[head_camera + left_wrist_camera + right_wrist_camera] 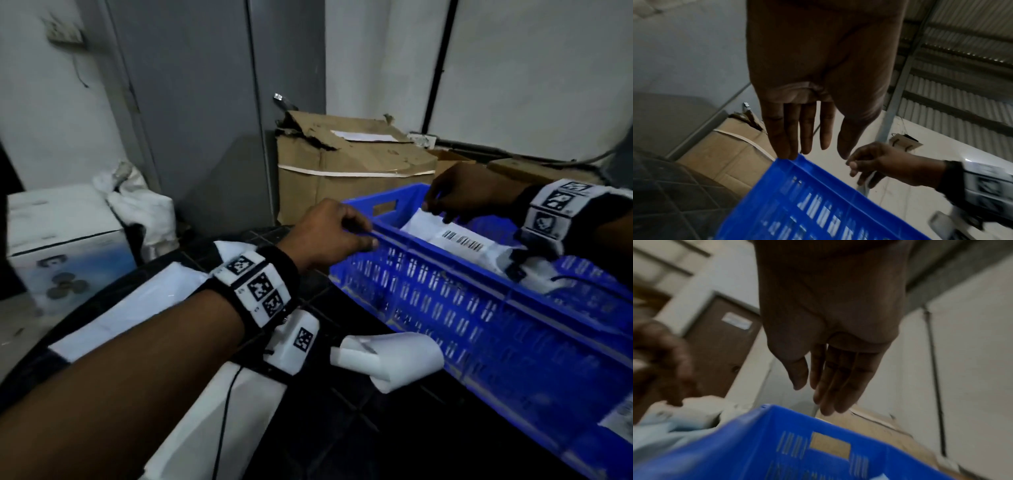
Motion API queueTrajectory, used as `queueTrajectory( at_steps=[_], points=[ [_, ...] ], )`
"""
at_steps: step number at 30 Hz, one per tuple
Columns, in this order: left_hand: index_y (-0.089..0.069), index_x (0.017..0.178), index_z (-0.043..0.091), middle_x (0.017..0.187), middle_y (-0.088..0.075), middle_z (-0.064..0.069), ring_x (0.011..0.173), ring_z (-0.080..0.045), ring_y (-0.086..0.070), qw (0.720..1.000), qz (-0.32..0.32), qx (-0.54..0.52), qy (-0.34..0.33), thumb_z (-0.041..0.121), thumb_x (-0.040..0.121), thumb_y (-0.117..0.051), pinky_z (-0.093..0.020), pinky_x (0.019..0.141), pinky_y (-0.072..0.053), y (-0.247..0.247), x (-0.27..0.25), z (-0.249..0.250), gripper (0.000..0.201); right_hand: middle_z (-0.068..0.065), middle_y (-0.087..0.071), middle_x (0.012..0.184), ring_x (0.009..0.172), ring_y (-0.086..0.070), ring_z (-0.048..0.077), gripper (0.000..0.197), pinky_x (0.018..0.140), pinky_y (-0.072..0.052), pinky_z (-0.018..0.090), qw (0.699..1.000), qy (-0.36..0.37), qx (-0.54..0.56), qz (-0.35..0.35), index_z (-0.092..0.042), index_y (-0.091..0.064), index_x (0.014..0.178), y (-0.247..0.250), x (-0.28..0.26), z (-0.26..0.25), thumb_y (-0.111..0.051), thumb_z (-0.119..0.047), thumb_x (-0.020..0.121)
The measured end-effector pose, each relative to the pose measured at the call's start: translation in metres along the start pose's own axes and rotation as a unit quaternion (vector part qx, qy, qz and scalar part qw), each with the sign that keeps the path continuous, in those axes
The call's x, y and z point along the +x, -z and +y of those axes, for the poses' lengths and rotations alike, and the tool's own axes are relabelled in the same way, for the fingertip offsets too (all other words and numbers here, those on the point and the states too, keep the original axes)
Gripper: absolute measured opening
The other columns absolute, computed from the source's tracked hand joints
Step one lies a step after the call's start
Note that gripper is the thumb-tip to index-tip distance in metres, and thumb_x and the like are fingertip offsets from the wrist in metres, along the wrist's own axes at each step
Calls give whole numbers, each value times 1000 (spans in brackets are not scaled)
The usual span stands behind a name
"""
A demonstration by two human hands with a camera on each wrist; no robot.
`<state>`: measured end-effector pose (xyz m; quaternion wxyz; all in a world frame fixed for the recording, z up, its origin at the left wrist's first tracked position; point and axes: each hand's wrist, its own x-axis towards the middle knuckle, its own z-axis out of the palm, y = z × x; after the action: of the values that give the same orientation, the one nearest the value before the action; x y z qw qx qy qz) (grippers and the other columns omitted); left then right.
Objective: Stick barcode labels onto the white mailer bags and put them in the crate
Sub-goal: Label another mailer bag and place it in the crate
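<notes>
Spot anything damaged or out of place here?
The cardboard box behind the blue crate has a torn, crumpled top edge. The strip of label backing paper lies loosely curled on the black table beside the crate. The labelled white mailer bag sits inside the crate as expected.

The right wrist view is blurred. The right hand hides the far end of the mailer bag.
</notes>
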<state>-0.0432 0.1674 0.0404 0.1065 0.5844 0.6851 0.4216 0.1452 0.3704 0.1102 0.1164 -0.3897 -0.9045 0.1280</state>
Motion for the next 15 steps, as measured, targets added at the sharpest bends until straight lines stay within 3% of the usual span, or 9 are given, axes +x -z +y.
queueTrajectory(
  at_steps=[4, 7, 9, 11, 13, 15],
  points=[
    [-80, 91, 7, 78, -75, -2, 70, -11, -61, 998, 16, -19, 64, 17, 84, -84, -28, 67, -52, 60, -36, -25, 13, -6, -74, 82, 81, -70, 19, 16, 73, -48, 29, 973, 142, -168, 67, -27, -77, 96, 11, -28, -61, -76, -41, 89],
    [-79, 90, 2, 67, -70, 1, 67, -16, -63, 986, 21, -52, 156, 15, 87, -81, -23, 52, -49, 100, -68, -44, 13, -9, -74, 79, 73, -65, 9, 14, 69, -42, 24, 974, 175, -143, 10, -30, -74, 93, -4, -44, -107, -78, -42, 87],
    [-77, 94, 0, 67, -68, -4, 63, -17, -65, 978, 22, -61, 199, 15, 87, -80, -27, 55, -52, 116, -85, -59, 17, -6, -76, 74, 64, -68, 8, 15, 63, -48, 22, 976, 183, -110, -45, -26, -74, 91, -27, -48, -132, -78, -40, 88],
    [-75, 98, -4, 80, -74, -16, 69, -23, -67, 969, 40, -80, 230, 13, 92, -75, -28, 58, -54, 127, -100, -72, 19, -6, -73, 67, 61, -68, 12, 18, 66, -54, 25, 976, 189, -84, -70, -21, -75, 89, -61, -44, -157, -78, -39, 88],
    [-73, 98, -3, 91, -77, -20, 71, -24, -68, 963, 51, -89, 251, 12, 96, -68, -27, 59, -52, 134, -110, -85, 16, -4, -73, 75, 73, -68, 16, 24, 69, -48, 27, 975, 192, -87, -71, -21, -76, 86, -102, -38, -179, -77, -45, 87],
    [-72, 100, 2, 85, -76, -12, 64, -21, -65, 956, 69, -83, 271, 11, 95, -69, -23, 54, -50, 136, -118, -98, 11, 6, -75, 92, 90, -70, 24, 39, 69, -41, 28, 973, 186, -102, -87, -15, -77, 92, -145, -30, -200, -75, -53, 86]
  ],
)
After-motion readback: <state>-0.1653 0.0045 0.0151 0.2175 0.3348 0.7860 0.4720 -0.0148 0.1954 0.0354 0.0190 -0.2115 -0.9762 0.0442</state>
